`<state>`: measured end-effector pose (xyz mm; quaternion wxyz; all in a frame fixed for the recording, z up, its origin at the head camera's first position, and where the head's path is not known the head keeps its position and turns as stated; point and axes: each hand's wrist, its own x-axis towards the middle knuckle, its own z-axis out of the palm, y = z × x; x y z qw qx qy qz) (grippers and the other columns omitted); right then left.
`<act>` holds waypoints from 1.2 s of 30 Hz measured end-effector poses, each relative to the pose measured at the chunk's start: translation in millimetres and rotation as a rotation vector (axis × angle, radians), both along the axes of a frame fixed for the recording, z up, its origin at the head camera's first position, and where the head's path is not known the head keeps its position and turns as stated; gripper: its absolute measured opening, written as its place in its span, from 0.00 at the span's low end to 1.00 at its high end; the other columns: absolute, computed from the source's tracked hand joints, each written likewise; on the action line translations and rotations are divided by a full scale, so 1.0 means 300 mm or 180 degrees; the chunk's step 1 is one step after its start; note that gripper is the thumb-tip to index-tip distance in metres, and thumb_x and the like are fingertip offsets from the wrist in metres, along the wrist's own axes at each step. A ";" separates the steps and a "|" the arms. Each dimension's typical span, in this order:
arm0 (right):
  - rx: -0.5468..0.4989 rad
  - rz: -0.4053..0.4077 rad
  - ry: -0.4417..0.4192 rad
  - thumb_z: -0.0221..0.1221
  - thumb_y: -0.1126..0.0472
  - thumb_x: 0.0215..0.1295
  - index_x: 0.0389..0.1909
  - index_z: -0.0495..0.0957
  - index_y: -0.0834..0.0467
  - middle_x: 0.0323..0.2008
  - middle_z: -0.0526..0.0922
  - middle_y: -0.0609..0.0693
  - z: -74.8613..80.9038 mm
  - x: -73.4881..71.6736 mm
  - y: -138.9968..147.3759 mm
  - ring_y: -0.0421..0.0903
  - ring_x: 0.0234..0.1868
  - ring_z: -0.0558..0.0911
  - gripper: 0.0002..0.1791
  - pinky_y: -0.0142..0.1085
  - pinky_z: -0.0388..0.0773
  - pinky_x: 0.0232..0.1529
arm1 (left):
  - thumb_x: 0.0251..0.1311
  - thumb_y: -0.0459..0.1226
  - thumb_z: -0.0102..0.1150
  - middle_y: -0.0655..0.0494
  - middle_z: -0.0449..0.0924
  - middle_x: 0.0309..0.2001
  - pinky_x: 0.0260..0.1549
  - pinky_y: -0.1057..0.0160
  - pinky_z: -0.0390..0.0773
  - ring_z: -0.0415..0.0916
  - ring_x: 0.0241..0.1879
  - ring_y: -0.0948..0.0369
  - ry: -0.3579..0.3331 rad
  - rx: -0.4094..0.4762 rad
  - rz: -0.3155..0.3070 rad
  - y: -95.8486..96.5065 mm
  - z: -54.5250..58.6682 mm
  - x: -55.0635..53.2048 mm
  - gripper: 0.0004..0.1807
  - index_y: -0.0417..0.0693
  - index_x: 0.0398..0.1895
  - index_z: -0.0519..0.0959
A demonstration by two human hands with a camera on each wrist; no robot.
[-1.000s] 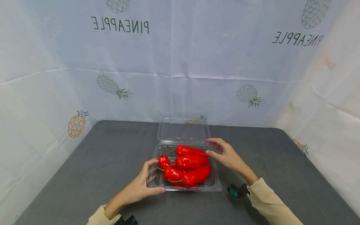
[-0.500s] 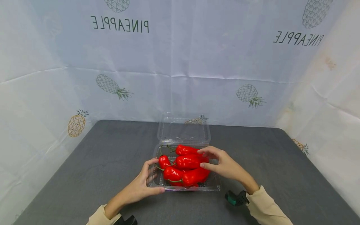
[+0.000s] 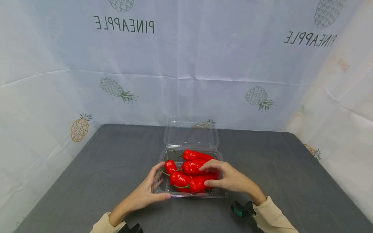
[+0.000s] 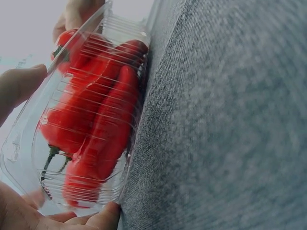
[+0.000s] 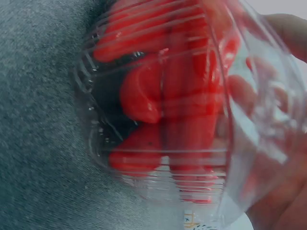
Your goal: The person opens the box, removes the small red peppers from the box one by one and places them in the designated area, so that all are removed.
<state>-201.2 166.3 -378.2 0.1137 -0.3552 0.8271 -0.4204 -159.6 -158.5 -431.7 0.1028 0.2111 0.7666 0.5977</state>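
A clear plastic clamshell container stands on the table with several glossy red peppers in it, their green stems toward the left. My left hand holds its left end, the thumb along the front rim and the fingers at the side wall. Over the right part of the peppers, my right hand arches with thumb and fingers spread. Its thumb tip overlaps the front pepper, while the fingertips reach the middle pepper. In the right wrist view, fingers show through the clear wall.
The container's lid is folded back behind it, leaning up near the table's far edge. Dark grey table surface surrounds the container. A white cloth with pineapple prints hangs behind and at both sides.
My right hand has moved from the container's back right corner leftward and toward the front, now over the front and middle peppers. The left hand has stayed in place.
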 end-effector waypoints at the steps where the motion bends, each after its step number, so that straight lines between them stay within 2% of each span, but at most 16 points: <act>1: 0.0017 0.0026 -0.0002 0.67 0.54 0.63 0.56 0.78 0.53 0.53 0.82 0.50 -0.001 0.002 -0.001 0.46 0.48 0.78 0.21 0.33 0.82 0.42 | 0.56 0.35 0.70 0.39 0.40 0.79 0.70 0.43 0.59 0.41 0.77 0.38 0.0021 -0.0001 -0.0005 0.000 -0.001 0.000 0.55 0.44 0.77 0.41; 8: 0.0149 0.0110 -0.0057 0.69 0.55 0.59 0.56 0.79 0.48 0.56 0.80 0.45 -0.005 0.010 -0.008 0.45 0.56 0.75 0.23 0.33 0.80 0.53 | 0.55 0.35 0.70 0.38 0.42 0.78 0.69 0.43 0.60 0.44 0.77 0.37 0.0090 0.0058 -0.0023 0.000 -0.008 -0.002 0.55 0.43 0.77 0.42; 14: 0.0319 0.0042 -0.0028 0.70 0.54 0.57 0.56 0.79 0.46 0.57 0.79 0.45 -0.011 0.014 -0.020 0.49 0.59 0.72 0.24 0.35 0.79 0.54 | 0.55 0.36 0.71 0.39 0.42 0.78 0.69 0.43 0.61 0.45 0.76 0.37 0.0035 0.0050 -0.0001 0.000 -0.007 -0.001 0.55 0.44 0.77 0.43; 27: 0.0313 0.0035 -0.0032 0.69 0.49 0.60 0.59 0.78 0.45 0.57 0.81 0.45 -0.027 0.014 -0.027 0.45 0.54 0.76 0.25 0.30 0.81 0.48 | 0.54 0.36 0.72 0.38 0.43 0.77 0.69 0.43 0.61 0.47 0.75 0.35 0.0055 0.0100 0.0014 0.002 -0.010 -0.001 0.55 0.43 0.76 0.44; 36: 0.0135 -0.0095 -0.0162 0.66 0.50 0.64 0.62 0.75 0.51 0.54 0.81 0.46 -0.014 0.016 -0.018 0.41 0.49 0.78 0.26 0.32 0.83 0.47 | 0.54 0.37 0.72 0.38 0.43 0.77 0.69 0.44 0.62 0.47 0.75 0.34 0.0021 0.0053 0.0030 0.000 -0.007 0.001 0.54 0.43 0.76 0.44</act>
